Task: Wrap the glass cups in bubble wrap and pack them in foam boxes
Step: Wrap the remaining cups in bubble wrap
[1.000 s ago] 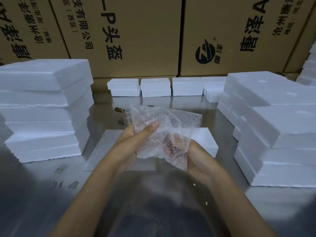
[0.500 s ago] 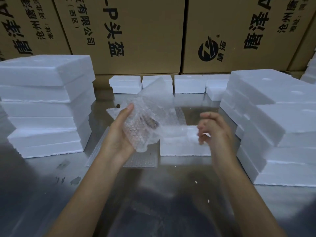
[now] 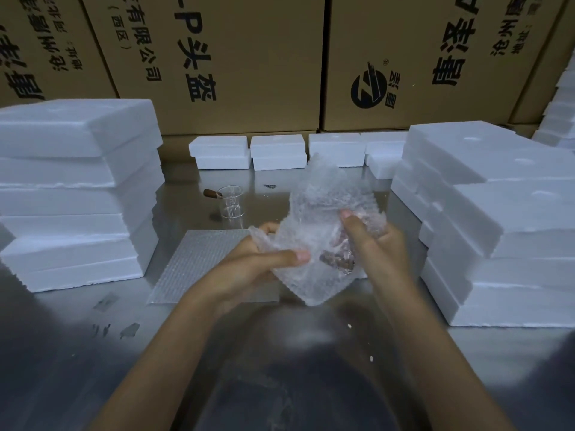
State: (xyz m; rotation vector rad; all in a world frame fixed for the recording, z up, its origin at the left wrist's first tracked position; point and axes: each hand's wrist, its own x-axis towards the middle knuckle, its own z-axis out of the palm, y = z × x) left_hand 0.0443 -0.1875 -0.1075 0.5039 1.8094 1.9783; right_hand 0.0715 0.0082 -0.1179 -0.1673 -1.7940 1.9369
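Note:
A bubble-wrap bundle [image 3: 317, 231] sits between both hands above the steel table, with a brownish handle showing through its lower part. My left hand [image 3: 249, 269] grips the bundle from the left, thumb pressed on its front. My right hand [image 3: 373, 241] holds its right side, thumb on top. A bare glass cup [image 3: 231, 202] with a brown handle stands on the table behind my left hand. A flat bubble-wrap sheet [image 3: 199, 265] lies under my left hand. The foam box that lay behind the bundle is hidden by it.
Tall stacks of white foam pieces stand at the left [image 3: 77, 194] and right [image 3: 497, 219]. Several small closed foam boxes [image 3: 277, 152] line the back of the table, in front of large cardboard cartons [image 3: 249, 63]. White crumbs dot the near tabletop.
My right hand, free and apart half a second ago, has come back onto the bundle. The bundle has moved right and lower, uncovering the bare cup behind it.

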